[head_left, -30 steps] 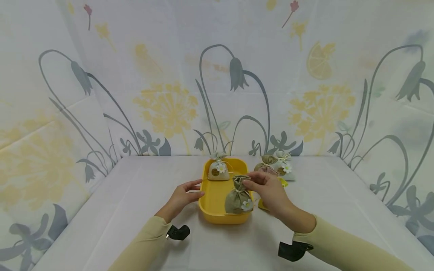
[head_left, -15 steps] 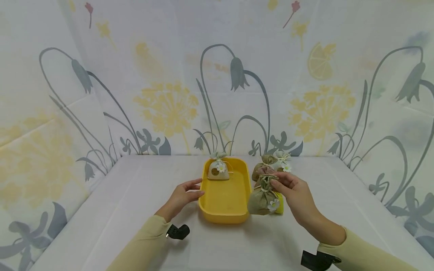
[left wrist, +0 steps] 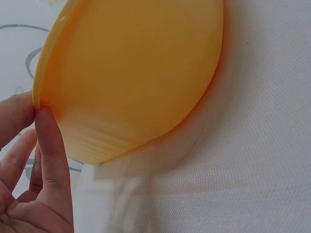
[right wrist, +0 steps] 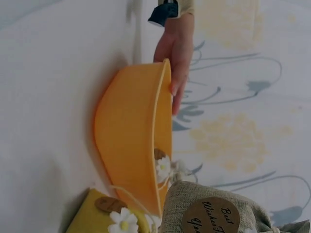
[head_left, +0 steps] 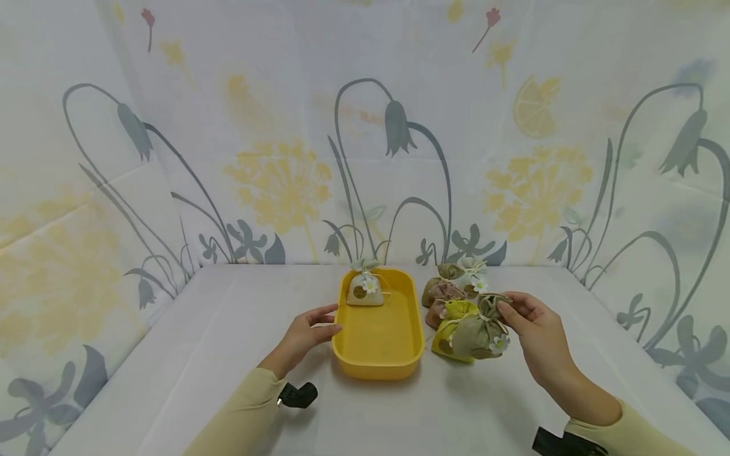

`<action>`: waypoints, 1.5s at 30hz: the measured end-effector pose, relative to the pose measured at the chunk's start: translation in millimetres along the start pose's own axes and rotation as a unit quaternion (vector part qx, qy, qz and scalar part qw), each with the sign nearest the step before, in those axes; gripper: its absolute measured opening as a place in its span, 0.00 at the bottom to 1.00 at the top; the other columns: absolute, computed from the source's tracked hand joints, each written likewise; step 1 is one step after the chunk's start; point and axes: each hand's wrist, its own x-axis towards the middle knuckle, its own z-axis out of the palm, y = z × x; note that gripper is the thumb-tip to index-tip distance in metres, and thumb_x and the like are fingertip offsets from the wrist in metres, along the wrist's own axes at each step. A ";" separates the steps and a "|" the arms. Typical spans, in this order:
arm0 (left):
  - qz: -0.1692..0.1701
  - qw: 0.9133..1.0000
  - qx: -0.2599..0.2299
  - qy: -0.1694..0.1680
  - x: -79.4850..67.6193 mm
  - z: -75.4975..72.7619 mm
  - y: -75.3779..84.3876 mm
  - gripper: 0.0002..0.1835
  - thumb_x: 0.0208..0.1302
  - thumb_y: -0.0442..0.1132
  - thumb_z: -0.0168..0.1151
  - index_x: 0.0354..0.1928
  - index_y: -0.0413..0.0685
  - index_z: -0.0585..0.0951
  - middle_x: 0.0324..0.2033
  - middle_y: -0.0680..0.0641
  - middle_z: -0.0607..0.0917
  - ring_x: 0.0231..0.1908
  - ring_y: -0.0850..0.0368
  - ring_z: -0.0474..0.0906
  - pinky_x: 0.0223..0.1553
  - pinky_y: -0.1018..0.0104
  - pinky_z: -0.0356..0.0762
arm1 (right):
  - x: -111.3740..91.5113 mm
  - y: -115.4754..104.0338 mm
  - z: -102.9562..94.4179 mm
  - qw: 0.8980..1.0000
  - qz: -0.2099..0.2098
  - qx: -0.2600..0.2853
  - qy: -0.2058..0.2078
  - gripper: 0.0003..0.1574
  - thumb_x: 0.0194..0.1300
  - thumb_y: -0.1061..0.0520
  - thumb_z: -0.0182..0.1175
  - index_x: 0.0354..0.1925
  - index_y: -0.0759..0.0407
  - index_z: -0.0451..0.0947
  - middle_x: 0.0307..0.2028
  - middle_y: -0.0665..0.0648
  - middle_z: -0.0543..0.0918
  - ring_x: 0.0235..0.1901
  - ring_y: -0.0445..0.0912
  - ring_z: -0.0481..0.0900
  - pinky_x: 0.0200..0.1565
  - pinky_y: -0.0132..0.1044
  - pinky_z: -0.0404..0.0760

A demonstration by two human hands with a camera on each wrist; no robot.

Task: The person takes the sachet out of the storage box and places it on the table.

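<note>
My right hand (head_left: 542, 335) pinches the gathered neck of an olive-green drawstring pouch (head_left: 476, 335) with a white flower on it. That pouch hangs to the right of a yellow plastic bin (head_left: 381, 339), in front of a yellow pouch (head_left: 445, 348); in the right wrist view its round label (right wrist: 212, 216) shows. The left hand (head_left: 305, 332) touches the bin's left side, thumb and fingers fairly straight at the rim (left wrist: 41, 73). Inside the bin, at its far end, stands a pale pouch (head_left: 365, 293) with a white flower. The right hand is out of sight in the right wrist view.
Behind the held pouch a brown pouch (head_left: 431, 294), a pinkish pouch (head_left: 447, 291) and a pale pouch (head_left: 473, 269) stand close together, partly hidden. White cloth covers the table (head_left: 239, 297). A floral-print curtain (head_left: 274, 95) rises at the back.
The right hand has carried the olive-green pouch rightward, from above the bin's near right part to beyond its right side. The left hand has stayed at the bin's left rim.
</note>
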 end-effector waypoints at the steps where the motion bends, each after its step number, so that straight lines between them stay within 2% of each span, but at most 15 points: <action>1: 0.000 1.000 0.000 0.000 -0.1 -0.2 -0.2 0.29 0.57 0.35 0.67 0.62 0.44 0.72 0.49 0.42 0.76 0.44 0.53 0.77 0.45 0.61 0.79 | 0.3 0.7 -2.6 1.000 -0.002 0.009 0.004 0.04 0.66 0.63 0.55 0.38 0.56 0.76 0.31 0.46 0.80 0.32 0.35 0.78 0.37 0.24 0.78; 8: 0.001 1.000 -0.004 0.002 -1.9 -1.0 1.4 0.29 0.57 0.35 0.66 0.62 0.44 0.72 0.49 0.41 0.75 0.43 0.53 0.77 0.45 0.61 0.79 | 7.9 7.2 -18.7 0.998 -0.010 0.055 0.029 0.08 0.66 0.64 0.55 0.36 0.52 0.77 0.31 0.46 0.80 0.32 0.35 0.77 0.36 0.22 0.77; 16: 0.008 1.000 -0.008 0.000 -2.9 0.1 3.1 0.28 0.57 0.34 0.66 0.61 0.43 0.73 0.49 0.41 0.76 0.42 0.53 0.77 0.45 0.61 0.79 | 24.1 16.4 -31.2 0.996 -0.003 0.049 0.073 0.08 0.66 0.64 0.54 0.35 0.51 0.76 0.30 0.44 0.79 0.33 0.33 0.75 0.35 0.20 0.75; 23: 0.012 1.000 -0.012 0.000 -2.4 1.1 2.2 0.29 0.56 0.35 0.67 0.61 0.42 0.72 0.49 0.40 0.76 0.41 0.54 0.78 0.45 0.60 0.79 | 39.9 27.7 -35.1 0.994 0.023 0.037 0.099 0.04 0.68 0.66 0.50 0.40 0.60 0.70 0.29 0.42 0.77 0.32 0.32 0.74 0.35 0.19 0.73; 32: 0.006 1.000 -0.011 -0.006 0.2 0.5 0.1 0.29 0.57 0.36 0.66 0.62 0.44 0.72 0.51 0.38 0.75 0.43 0.53 0.77 0.46 0.61 0.79 | 64.8 50.5 -36.8 0.989 0.069 -0.008 0.131 0.07 0.69 0.66 0.48 0.45 0.66 0.66 0.27 0.39 0.75 0.31 0.30 0.72 0.35 0.19 0.72; 45: 0.005 1.000 -0.012 -0.007 -0.6 -0.6 0.8 0.29 0.57 0.36 0.66 0.62 0.44 0.71 0.52 0.37 0.74 0.44 0.53 0.77 0.46 0.61 0.78 | 85.4 75.6 -25.7 0.989 0.087 -0.024 0.118 0.11 0.69 0.66 0.47 0.49 0.70 0.65 0.28 0.40 0.73 0.32 0.29 0.71 0.37 0.19 0.72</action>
